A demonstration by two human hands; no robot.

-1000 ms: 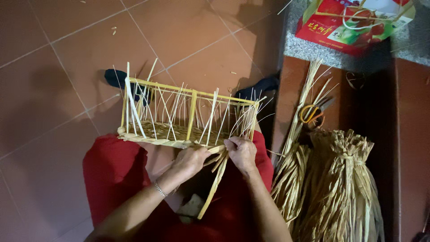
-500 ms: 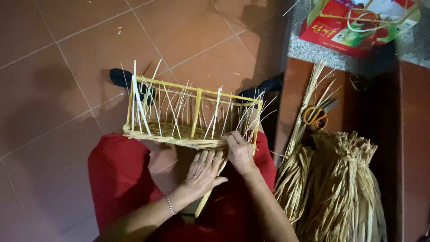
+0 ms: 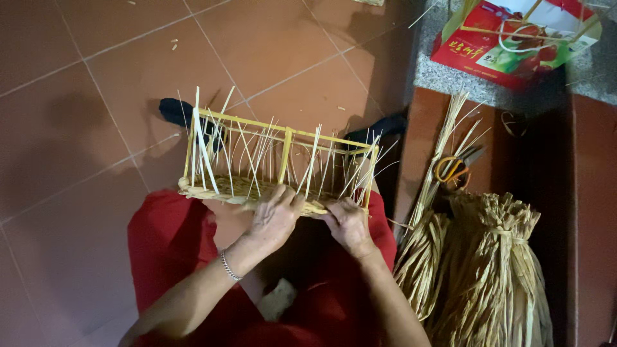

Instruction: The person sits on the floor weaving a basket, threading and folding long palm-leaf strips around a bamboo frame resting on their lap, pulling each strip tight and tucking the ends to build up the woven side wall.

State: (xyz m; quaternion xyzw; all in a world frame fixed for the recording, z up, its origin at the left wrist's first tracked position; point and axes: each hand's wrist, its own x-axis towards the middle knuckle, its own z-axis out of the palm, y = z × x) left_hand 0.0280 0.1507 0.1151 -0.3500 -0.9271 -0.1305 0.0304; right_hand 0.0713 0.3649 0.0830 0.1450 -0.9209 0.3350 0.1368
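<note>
A half-woven straw basket on a yellow stick frame (image 3: 281,164) rests on my lap over red cloth (image 3: 173,238). Its near edge is a woven band, and thin upright straws rise from it. My left hand (image 3: 273,217), with a bracelet at the wrist, presses on the woven near edge around the middle. My right hand (image 3: 347,222) pinches the same edge just to the right, near the frame's right post. Both hands grip the straw weave, fingers curled over it.
Bundles of dried straw (image 3: 479,270) stand at my right. Orange-handled scissors (image 3: 453,168) lie on a brown ledge beyond them. A red and green cardboard box (image 3: 514,38) sits on a grey stone slab at top right. Reddish floor tiles (image 3: 96,96) spread left.
My left hand has moved up from below the basket onto its near woven edge. The loose straw strip that hung down is no longer hanging. The basket sits a little lower in view.
</note>
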